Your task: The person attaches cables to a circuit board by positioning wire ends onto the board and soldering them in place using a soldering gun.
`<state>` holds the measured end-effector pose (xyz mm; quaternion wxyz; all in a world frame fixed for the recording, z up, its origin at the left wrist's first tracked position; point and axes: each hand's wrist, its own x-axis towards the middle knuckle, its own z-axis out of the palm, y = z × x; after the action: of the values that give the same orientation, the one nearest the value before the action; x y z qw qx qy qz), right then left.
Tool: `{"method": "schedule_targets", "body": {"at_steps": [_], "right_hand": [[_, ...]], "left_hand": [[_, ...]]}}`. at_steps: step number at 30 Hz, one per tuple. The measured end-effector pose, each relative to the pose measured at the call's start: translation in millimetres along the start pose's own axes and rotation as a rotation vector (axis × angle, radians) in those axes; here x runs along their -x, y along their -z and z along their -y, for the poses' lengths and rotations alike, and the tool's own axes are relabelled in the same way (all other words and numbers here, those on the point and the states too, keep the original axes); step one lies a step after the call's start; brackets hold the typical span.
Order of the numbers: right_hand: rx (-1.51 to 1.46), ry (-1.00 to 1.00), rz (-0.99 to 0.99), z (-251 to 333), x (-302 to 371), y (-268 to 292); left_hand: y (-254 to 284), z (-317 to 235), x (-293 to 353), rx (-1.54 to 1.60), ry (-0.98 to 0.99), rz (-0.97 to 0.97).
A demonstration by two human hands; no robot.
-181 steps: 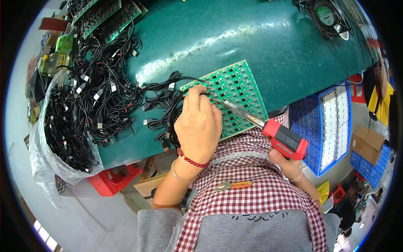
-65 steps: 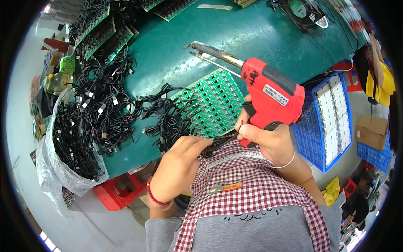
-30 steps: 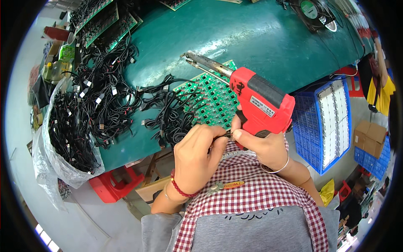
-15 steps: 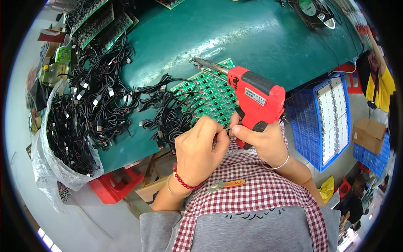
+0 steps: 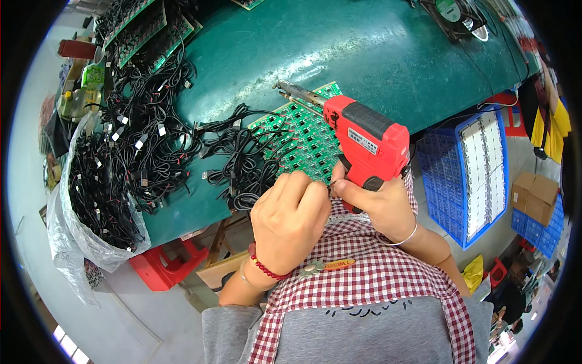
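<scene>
My right hand (image 5: 385, 206) is wrapped round the grip of a red soldering gun (image 5: 370, 136), whose long metal tip points up and left over a green circuit board panel (image 5: 306, 145). My left hand (image 5: 291, 209) is closed, its knuckles up and fingertips against those of my right hand at the board's near edge. A thin dark strand shows between the hands, but what the left fingers pinch is hidden. Beside the board, at its left, lies a bunch of black cables (image 5: 242, 164); several run onto it with red wire ends.
A large heap of black cables (image 5: 142, 121) spills at the left, partly in a clear plastic bag (image 5: 136, 246). More circuit boards (image 5: 142, 36) stand behind it. A fan (image 5: 451, 15) sits at the table's far right. Blue crates (image 5: 467, 176) and a red stool (image 5: 167, 267) flank the green table (image 5: 242, 67).
My left hand has rolled slightly so its fingertips tuck under, now out of sight. The soldering gun has shifted a little left; the right hand keeps its hold.
</scene>
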<state>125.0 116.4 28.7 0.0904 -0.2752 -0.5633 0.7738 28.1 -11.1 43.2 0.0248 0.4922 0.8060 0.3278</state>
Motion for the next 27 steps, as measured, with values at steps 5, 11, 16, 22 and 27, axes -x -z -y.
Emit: {"method": "schedule_targets", "body": {"at_steps": [5, 11, 16, 22, 27], "right_hand": [[-0.049, -0.008, -0.005, 0, 1, -1], [0.058, -0.016, 0.007, 1, 1, -3], [0.133, 0.069, -0.030, -6, 3, 1], [0.108, 0.041, -0.143, -8, 22, 35], [0.202, 0.004, -0.180, -29, 58, 67]], "left_hand": [[-7, 3, 5, 0.251, 0.156, -0.045], [-9, 0, 6, 0.304, 0.237, -0.074], [-8, 10, -6, -0.020, 0.117, -0.107], [-18, 47, -13, -0.291, 0.049, 0.010], [-19, 49, -18, -0.309, 0.045, 0.053]]}}
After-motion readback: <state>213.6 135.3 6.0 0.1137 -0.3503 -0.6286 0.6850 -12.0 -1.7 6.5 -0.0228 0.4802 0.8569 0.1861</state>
